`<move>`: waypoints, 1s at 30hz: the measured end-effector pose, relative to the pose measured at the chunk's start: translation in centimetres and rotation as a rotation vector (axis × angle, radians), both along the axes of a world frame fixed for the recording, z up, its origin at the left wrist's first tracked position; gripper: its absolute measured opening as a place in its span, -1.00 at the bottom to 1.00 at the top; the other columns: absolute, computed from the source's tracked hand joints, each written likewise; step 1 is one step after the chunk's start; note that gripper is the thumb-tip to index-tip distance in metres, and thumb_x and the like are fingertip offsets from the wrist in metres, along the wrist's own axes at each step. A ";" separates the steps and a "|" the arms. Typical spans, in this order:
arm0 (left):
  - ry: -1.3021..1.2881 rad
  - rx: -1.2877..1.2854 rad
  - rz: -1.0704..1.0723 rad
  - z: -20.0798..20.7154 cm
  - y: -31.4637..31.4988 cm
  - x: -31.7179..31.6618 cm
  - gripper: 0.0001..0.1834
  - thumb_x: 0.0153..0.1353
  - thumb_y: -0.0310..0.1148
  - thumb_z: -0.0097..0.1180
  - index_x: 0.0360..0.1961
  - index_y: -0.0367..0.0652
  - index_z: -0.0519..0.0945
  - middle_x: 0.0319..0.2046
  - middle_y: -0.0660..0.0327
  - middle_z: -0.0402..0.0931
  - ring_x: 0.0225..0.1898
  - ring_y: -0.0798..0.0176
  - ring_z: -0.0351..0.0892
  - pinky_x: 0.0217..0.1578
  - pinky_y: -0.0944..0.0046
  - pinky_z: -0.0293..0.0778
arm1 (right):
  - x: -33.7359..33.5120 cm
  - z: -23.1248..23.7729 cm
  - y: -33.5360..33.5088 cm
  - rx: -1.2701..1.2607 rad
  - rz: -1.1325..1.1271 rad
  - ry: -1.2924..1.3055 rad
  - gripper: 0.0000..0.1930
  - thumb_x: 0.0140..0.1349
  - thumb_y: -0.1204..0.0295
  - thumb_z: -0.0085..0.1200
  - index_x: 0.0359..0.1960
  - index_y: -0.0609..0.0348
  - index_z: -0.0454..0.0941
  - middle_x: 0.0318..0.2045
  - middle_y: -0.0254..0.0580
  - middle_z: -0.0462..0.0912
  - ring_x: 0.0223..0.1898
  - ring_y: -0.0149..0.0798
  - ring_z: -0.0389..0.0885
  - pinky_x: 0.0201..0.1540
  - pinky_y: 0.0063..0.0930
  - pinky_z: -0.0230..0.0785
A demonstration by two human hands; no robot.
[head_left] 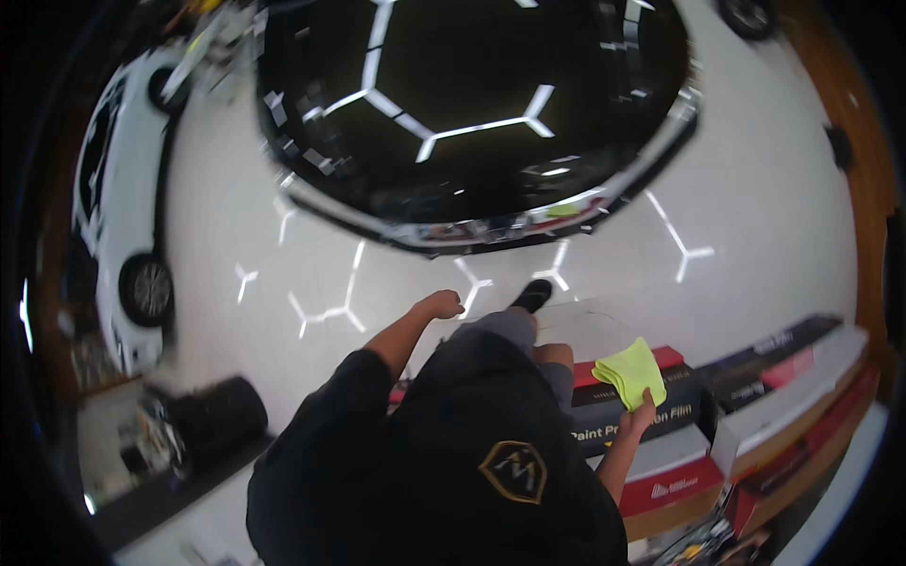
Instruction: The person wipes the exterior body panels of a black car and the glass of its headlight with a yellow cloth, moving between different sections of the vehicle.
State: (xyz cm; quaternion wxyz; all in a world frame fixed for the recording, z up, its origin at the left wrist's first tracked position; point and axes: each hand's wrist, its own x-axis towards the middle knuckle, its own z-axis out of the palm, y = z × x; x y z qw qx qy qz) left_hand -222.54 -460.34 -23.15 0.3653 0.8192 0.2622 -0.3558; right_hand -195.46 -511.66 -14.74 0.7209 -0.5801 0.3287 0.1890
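Gripping folded yellow cloth (630, 374), right hand (643, 415) hovers over long boxes (651, 415) stacked at right. Left hand (441, 304) fisted, empty. Black car (472, 113) close ahead – white car (118, 198) far left. Glossy floor (755, 217) open between.

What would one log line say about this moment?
left hand: closed fist, empty | right hand: holding yellow cloth | ahead: black car | right: long boxes

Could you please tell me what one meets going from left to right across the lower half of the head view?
White car → black rounded bin → left hand, closed in a fist → right hand holding a folded yellow cloth → stacked long boxes.
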 end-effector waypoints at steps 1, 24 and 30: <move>-0.124 0.005 0.105 1.0 -1.2 3.2 -0.47 0.25 -0.07 0.15 0.08 -0.27 0.60 -0.05 -0.05 0.65 -0.08 -0.02 0.65 -0.13 0.05 0.55 | 2.2 -0.6 -1.9 -0.022 -0.056 -0.005 -0.64 0.38 0.50 0.02 0.16 0.41 0.43 0.05 0.02 0.62 -0.03 -0.04 0.69 0.05 -0.20 0.58; 0.018 -0.159 0.830 7.7 -31.5 34.6 -0.53 0.33 -0.20 0.10 0.14 -0.32 0.52 -0.20 -0.02 0.66 -0.22 0.16 0.69 -0.18 0.21 0.58 | 65.0 -6.8 -23.1 -0.350 0.152 -0.126 -0.65 0.29 0.56 0.09 0.08 0.49 0.49 -0.03 -0.03 0.64 -0.11 -0.09 0.70 -0.06 -0.21 0.60; -0.119 -0.296 0.970 12.7 -35.7 44.1 -0.56 0.40 -0.21 0.07 0.19 -0.22 0.51 -0.13 0.10 0.66 -0.14 0.27 0.61 -0.09 0.26 0.51 | 66.9 -9.1 -19.9 -0.374 0.405 -0.130 -0.64 0.29 0.54 0.08 0.11 0.42 0.51 -0.02 -0.09 0.65 -0.07 -0.17 0.65 0.02 -0.31 0.47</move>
